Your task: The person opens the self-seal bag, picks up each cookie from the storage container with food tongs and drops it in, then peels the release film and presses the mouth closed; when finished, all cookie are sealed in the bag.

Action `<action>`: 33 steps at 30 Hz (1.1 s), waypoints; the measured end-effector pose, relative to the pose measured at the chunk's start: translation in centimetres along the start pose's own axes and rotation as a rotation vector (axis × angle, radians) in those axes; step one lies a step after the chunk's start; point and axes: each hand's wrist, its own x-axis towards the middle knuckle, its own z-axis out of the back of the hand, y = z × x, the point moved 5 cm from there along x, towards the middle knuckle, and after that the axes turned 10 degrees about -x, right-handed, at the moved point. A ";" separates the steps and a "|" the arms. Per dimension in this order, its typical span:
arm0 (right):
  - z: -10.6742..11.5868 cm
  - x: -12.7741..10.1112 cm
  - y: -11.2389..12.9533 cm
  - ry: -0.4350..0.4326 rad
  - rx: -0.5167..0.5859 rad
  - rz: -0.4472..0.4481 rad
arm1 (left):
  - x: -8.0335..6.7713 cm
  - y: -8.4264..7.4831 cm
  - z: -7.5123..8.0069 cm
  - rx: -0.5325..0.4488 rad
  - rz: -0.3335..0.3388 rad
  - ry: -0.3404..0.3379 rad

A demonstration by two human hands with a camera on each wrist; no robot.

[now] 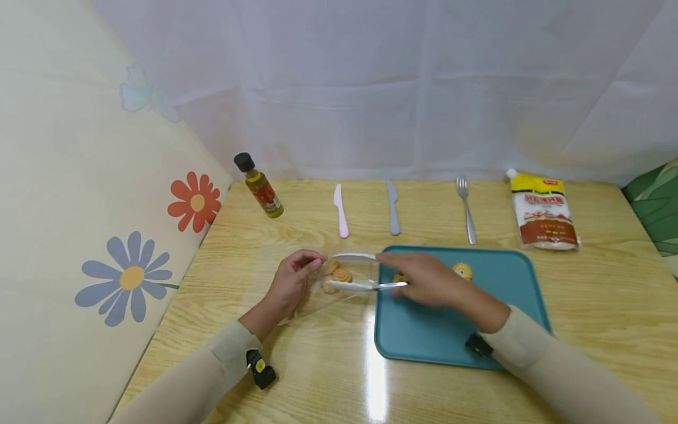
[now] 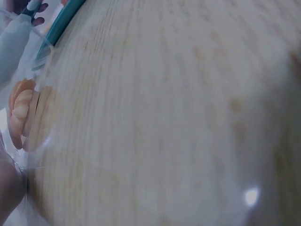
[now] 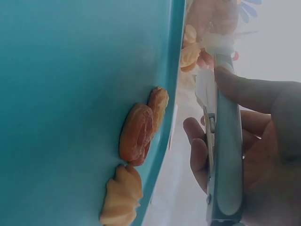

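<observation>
My left hand [image 1: 288, 280] pinches the edge of a clear plastic bag [image 1: 312, 303] left of the tray. Several golden piped cookies [image 1: 341, 275] lie inside the bag; the left wrist view also shows these cookies [image 2: 21, 110] through the film. My right hand [image 1: 424, 280] grips metal tongs [image 3: 228, 160] with white tips, their arms spread apart around the cookies at the bag's mouth. On the teal tray [image 1: 424, 335], a round cookie [image 1: 462, 271] lies beyond my right forearm. The right wrist view shows a reddish-brown piece [image 3: 136, 134] beside a pale ridged cookie [image 3: 121, 195] on the tray.
Along the back of the wooden table lie an oil bottle [image 1: 265, 194] standing at left, a pink knife [image 1: 341, 212], a grey knife [image 1: 393, 209], a fork [image 1: 467, 212] and a spouted sauce pouch [image 1: 545, 215]. A white cloth [image 1: 371, 118] hangs behind.
</observation>
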 end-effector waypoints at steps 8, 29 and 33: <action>0.3 -1.2 -0.2 -0.009 0.012 0.009 | -0.1 0.2 0.1 -0.015 -0.015 0.001; 1.4 -5.9 -2.6 -0.083 0.040 -0.067 | -0.2 0.0 -0.1 -0.015 -0.019 0.024; 1.7 -7.0 -3.0 -0.097 0.026 -0.090 | -0.2 0.0 -0.1 -0.008 -0.019 0.026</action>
